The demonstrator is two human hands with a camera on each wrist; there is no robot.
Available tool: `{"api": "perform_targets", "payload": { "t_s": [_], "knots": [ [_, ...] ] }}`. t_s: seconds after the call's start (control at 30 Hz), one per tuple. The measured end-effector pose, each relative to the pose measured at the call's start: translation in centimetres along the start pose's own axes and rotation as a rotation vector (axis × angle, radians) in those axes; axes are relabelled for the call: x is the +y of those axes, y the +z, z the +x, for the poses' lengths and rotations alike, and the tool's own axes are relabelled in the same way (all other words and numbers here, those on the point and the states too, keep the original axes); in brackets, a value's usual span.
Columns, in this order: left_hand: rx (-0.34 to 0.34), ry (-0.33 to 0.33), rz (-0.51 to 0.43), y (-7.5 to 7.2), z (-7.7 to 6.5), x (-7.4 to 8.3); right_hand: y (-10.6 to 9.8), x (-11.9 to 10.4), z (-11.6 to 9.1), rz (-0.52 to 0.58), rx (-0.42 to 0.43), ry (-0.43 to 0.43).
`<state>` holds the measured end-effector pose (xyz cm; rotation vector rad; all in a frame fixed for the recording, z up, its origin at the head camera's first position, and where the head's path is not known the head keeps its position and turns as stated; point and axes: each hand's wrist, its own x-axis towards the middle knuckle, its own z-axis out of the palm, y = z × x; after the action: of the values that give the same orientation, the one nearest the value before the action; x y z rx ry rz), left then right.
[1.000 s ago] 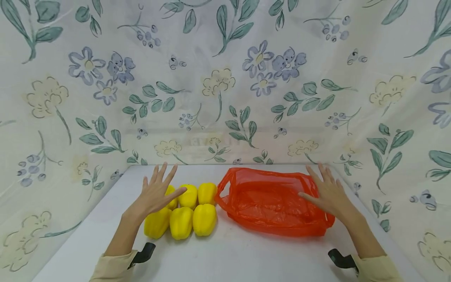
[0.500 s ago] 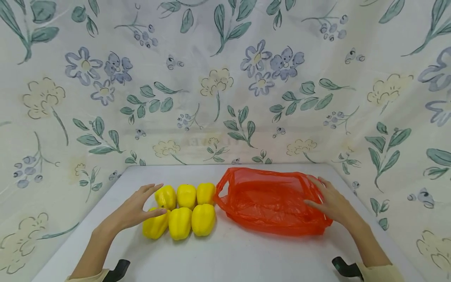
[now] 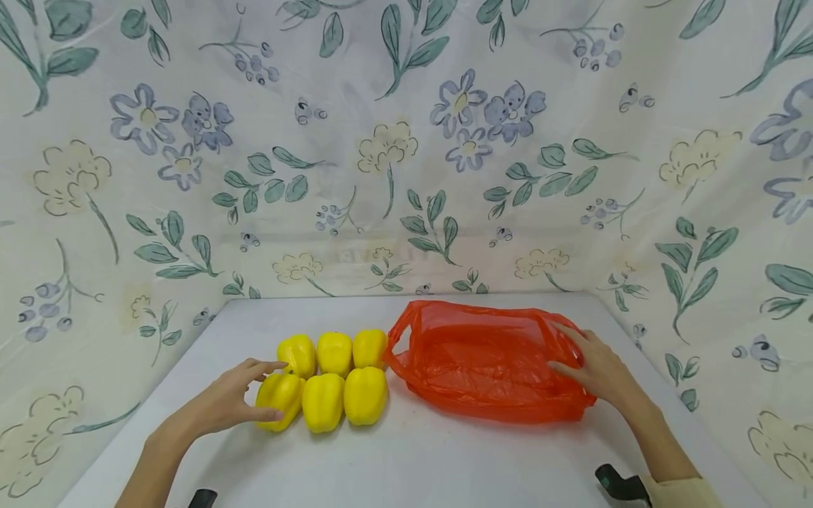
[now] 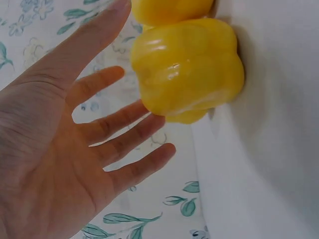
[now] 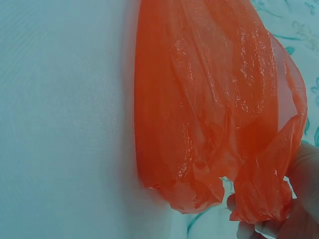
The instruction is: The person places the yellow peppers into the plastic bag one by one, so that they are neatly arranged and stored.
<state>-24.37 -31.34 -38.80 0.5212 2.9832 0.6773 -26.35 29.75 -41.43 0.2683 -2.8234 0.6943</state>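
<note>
Several yellow bell peppers [image 3: 322,402] sit in two rows on the white table. My left hand [image 3: 219,398] is beside the front-left bell pepper [image 3: 279,396], thumb and fingers spread at its left side. In the left wrist view the palm faces this pepper [image 4: 189,67] with fingertips right at its edge, not closed round it. On the right lies a translucent red plastic bag [image 3: 483,367], its mouth stretched wide. My right hand [image 3: 597,363] holds the bag's right end; in the right wrist view the bunched handle [image 5: 264,194] lies between thumb and curled fingers, partly hidden.
A white tabletop [image 3: 413,466] extends in front of the peppers and the bag. Floral cloth [image 3: 394,197] hangs behind and along both sides. The bag's left handle loop [image 3: 396,353] reaches close to the right-hand peppers. Black wrist mounts [image 3: 619,487] show below the hands.
My left hand has come down and left from above the peppers to beside the front-left one. My right hand has lowered onto the bag's right end. The peppers and bag stay put.
</note>
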Motion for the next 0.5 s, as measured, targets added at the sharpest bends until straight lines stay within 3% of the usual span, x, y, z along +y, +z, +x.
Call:
{"api": "perform_targets", "payload": {
  "t_s": [0.5],
  "knots": [
    [-0.126,-0.017,-0.19,0.9,-0.5,-2.7,0.3,0.0,0.0,0.046,-0.039,0.041]
  ]
}}
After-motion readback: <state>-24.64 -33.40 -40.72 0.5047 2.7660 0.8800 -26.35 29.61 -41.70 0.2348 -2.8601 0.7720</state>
